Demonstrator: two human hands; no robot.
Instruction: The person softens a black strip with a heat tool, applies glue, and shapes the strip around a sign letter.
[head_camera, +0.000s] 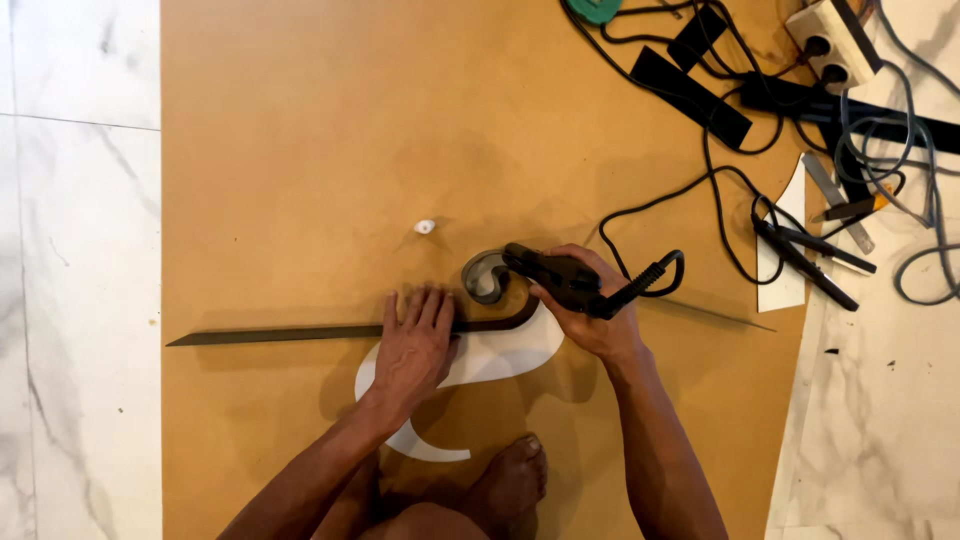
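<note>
On the brown board (300, 150), a long dark strip (290, 334) lies flat, its right end curling into a scroll. The left hand (415, 345) presses it down with fingers spread, just left of the curl. The right hand (590, 310) is wrapped tight around a black corded tool (560, 278), whose nose meets the scroll. A white curved template (490, 360) lies beneath.

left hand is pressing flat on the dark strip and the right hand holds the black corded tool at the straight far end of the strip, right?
Not quite. The head view shows the right hand holding the black corded tool at the curled end of the dark strip, not the straight far end. The left hand does press flat on the strip.
</note>
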